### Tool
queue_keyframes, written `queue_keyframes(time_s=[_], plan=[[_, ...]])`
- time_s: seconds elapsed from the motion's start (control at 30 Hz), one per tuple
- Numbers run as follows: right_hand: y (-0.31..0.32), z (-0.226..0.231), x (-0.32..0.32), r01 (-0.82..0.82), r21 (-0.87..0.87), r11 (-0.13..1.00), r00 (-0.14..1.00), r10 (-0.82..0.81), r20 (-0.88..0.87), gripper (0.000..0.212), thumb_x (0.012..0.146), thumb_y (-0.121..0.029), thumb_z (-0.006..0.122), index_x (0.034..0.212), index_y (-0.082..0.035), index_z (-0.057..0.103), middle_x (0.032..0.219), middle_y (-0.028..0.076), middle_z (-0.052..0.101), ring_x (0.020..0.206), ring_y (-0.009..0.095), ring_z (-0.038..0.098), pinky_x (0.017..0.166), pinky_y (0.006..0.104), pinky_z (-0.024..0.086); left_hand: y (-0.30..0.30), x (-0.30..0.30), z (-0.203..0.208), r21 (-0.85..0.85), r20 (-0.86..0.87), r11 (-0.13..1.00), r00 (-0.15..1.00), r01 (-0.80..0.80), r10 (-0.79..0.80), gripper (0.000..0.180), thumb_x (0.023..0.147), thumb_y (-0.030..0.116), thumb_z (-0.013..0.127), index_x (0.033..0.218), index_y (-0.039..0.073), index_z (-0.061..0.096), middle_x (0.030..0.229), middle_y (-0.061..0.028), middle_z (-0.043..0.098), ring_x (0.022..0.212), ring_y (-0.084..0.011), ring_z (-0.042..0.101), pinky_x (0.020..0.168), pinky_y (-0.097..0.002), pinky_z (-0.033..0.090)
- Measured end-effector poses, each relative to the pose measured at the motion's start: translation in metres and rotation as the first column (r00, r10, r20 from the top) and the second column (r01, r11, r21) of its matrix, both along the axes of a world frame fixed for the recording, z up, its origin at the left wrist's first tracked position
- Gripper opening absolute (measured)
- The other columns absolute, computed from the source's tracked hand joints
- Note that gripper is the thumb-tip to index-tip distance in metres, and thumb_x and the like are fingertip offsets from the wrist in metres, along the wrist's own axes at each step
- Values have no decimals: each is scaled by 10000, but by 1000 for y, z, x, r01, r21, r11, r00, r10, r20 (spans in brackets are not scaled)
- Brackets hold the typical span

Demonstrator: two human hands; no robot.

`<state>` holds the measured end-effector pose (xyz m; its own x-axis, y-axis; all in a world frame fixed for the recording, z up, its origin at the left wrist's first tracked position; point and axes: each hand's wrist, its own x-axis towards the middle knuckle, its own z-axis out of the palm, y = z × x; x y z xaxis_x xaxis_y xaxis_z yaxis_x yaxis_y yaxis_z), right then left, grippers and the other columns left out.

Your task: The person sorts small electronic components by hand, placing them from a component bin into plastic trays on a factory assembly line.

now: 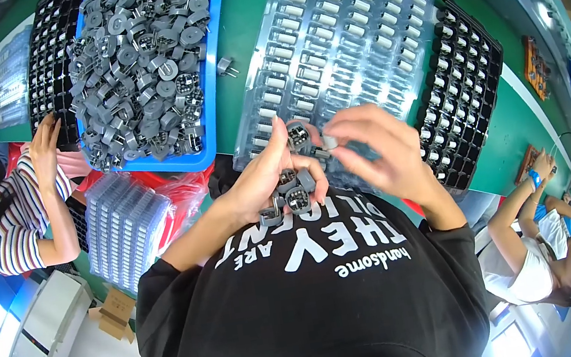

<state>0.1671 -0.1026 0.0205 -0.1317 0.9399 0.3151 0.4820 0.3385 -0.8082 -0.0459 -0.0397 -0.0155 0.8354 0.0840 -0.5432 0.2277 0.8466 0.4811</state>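
I've got left hand (257, 183) cupped around handful of grey pronged parts (298, 200), right in front of black shirt (298, 309). Left thumb points up, fingers curled under, far ones hidden so can't tell how tight. Right hand (391, 151) just beside it, thumb and index pinching small light-grey piece (329, 142); can't make out if it touches parts in left. Beyond hands I see clear tray (325, 47) with rows of pieces, black tray (460, 89) to right, blue bin (212, 101) heaped with grey parts up left.
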Motion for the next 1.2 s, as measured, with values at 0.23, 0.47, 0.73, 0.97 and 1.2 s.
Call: queue_keyframes(time_s=[0.23,0.47,0.73,0.97,1.2], plan=[[-4,-4,-9,-91,221,971,952,20,306,345,697,2,780,1022,37,669,1006,151,676,767,262,682,613,333,547,-6,2,-8,6,-36,1000,999,30,-29,809,958,740,41,1363,109,344,733,-81,663,571,-61,555,437,-196,380],[-3,-4,-15,-116,258,959,918,5,397,394,695,-91,677,1062,53,672,986,142,648,741,251,650,596,332,526,-5,5,7,130,-31,989,996,-76,81,748,985,706,78,1386,122,319,745,-97,669,555,-62,549,433,-199,369],[-5,-4,-17,-134,259,956,891,2,454,408,704,-96,656,1081,60,668,991,149,642,715,237,627,577,334,501,-6,7,14,141,-70,988,995,-56,66,737,998,684,70,1416,127,307,746,-92,663,548,-58,540,438,-198,374],[-5,-2,-17,-132,228,965,897,18,442,403,706,-93,657,1077,63,665,999,154,643,725,241,633,595,336,510,-6,7,12,159,-65,986,996,-49,60,717,1008,663,58,1401,127,328,740,-81,654,557,-52,535,452,-190,380],[-4,-4,-12,-96,164,982,938,35,344,371,738,-54,676,1093,52,668,999,146,654,754,251,660,613,337,543,-5,8,16,147,-96,989,995,19,-5,722,1009,661,83,1323,93,398,783,-111,645,684,-101,627,573,-197,483]])
